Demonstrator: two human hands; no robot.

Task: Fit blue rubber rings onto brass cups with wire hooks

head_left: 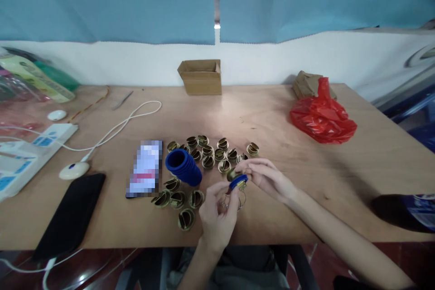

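Observation:
My left hand point(217, 213) is closed, thumb and fingers pinching a round brass-coloured piece with a blue ring point(238, 182) around it. My right hand point(270, 179) is bent over the far side of that piece, with its fingertips pressed together at the edge. Thin wire loops point(242, 201) show just below the piece. To the left, a leaning stack of blue rings point(183, 166) stands on the table. Several loose round brass-coloured pieces point(186, 219), each with a raised bar across the top, lie around the stack.
A phone with a lit screen point(145, 168) and a black phone point(70, 217) lie to the left, near a white power strip point(50, 145) and cables. A cardboard box point(202, 77) stands by the wall. A red plastic bag point(322, 120) and a dark bottle point(401, 212) are on the right.

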